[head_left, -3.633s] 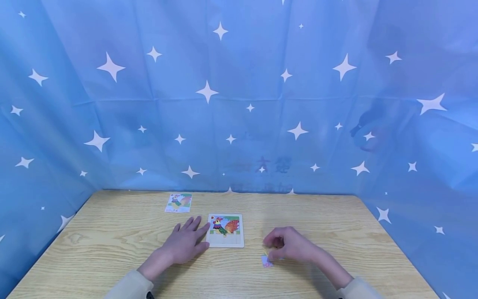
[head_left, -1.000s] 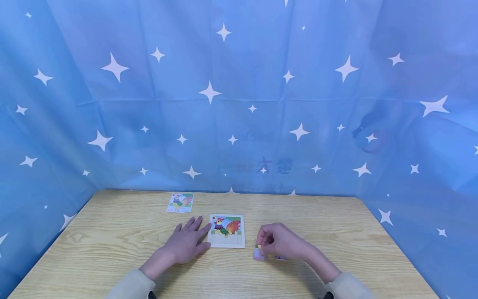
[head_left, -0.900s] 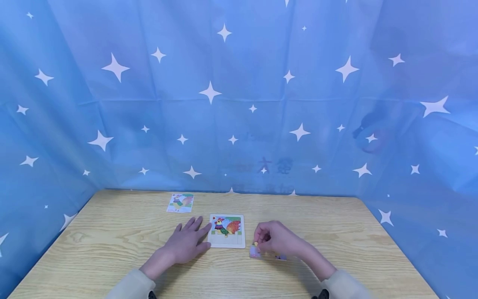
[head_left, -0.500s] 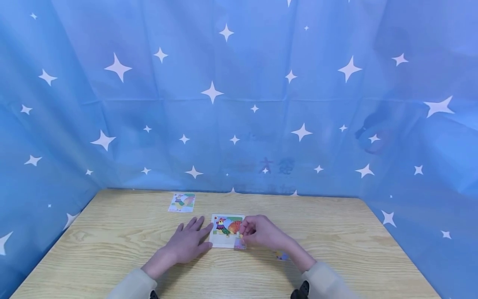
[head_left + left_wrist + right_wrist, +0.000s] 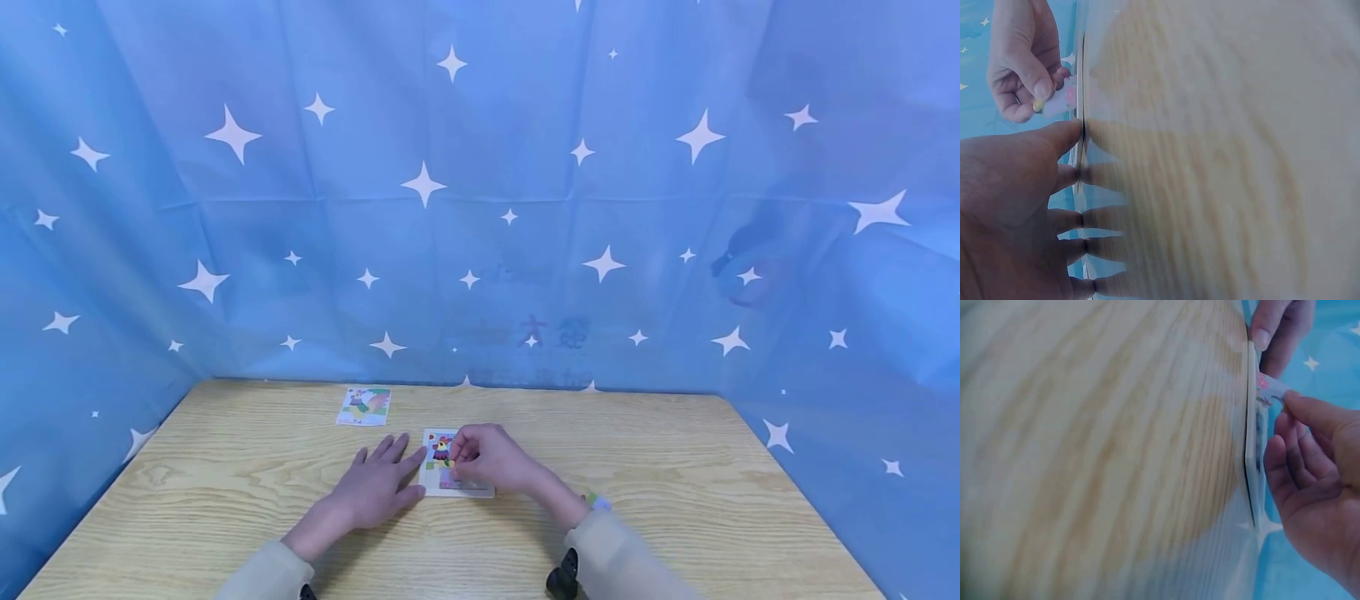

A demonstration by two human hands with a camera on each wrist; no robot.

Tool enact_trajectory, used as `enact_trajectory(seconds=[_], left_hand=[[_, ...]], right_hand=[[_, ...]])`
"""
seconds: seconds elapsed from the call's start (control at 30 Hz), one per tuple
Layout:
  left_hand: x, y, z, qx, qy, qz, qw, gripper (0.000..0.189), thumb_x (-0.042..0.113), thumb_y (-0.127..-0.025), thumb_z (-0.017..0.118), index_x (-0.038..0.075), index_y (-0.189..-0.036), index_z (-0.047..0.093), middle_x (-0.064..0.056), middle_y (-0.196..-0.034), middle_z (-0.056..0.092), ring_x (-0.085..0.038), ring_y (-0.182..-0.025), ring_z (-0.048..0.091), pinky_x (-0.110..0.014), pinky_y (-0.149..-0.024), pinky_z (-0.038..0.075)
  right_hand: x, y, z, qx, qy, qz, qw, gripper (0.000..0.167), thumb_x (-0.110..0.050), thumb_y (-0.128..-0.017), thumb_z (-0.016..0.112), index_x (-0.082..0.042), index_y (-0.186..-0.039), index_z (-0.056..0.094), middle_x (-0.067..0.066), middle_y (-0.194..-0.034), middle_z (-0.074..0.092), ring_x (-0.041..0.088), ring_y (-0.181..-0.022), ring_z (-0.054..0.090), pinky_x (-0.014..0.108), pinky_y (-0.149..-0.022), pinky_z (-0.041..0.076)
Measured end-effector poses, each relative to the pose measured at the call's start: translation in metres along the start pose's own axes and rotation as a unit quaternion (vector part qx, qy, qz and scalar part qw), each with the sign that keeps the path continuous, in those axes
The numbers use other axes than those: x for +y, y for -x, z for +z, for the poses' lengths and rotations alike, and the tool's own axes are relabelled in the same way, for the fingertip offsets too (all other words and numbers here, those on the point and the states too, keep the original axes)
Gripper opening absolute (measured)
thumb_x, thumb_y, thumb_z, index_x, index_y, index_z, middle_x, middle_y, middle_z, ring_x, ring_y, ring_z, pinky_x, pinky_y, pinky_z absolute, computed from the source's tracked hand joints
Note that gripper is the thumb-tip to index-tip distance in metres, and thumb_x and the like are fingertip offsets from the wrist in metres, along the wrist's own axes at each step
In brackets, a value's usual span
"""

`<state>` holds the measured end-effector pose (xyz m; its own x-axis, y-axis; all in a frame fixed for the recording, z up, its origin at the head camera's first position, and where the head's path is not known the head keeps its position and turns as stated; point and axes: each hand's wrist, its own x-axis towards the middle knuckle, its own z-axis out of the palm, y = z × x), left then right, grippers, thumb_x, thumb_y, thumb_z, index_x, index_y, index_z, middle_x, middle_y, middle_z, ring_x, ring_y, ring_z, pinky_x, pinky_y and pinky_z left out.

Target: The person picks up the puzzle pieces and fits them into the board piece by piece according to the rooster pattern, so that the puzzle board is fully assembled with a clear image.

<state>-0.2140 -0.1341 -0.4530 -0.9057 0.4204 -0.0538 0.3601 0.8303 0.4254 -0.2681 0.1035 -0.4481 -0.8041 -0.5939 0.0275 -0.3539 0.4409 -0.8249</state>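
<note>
Piece (image 5: 1272, 386) pinched by R hand (image 5: 491, 458), btwn thumb & fingertips, most of it sticking out past tips, over board (image 5: 472, 493), lower L part. Touching board or just above: can't tell. L hand (image 5: 375, 490) w/ fingers spread, at board's L edge. Most of board's pic hidden behind R hand. Other piece (image 5: 597, 501) partly behind R forearm, shape unclear. Wrist views hazy.

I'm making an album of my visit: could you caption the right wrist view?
The right hand pinches a puzzle piece at the picture tray, the left hand beside it.
</note>
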Motion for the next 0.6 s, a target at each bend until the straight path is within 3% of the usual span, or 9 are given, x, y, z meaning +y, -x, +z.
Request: enact_trajectory(seconds=[0.6], left_hand=[[0.000, 0.001, -0.001, 0.007, -0.008, 0.009, 0.9999, 0.059, 0.040, -0.104, 0.060, 0.009, -0.153, 0.050, -0.027, -0.160, 0.035, -0.048, -0.148, 0.028, -0.074, -0.110, 0.023]], right_hand=[[0.000, -0.012, 0.013, 0.013, 0.020, 0.006, 0.9997, 0.015, 0.002, -0.087, 0.079, -0.006, -0.097, 0.072, -0.004, -0.082, 0.066, 0.010, -0.076, 0.063, 0.024, -0.068, 0.052]])
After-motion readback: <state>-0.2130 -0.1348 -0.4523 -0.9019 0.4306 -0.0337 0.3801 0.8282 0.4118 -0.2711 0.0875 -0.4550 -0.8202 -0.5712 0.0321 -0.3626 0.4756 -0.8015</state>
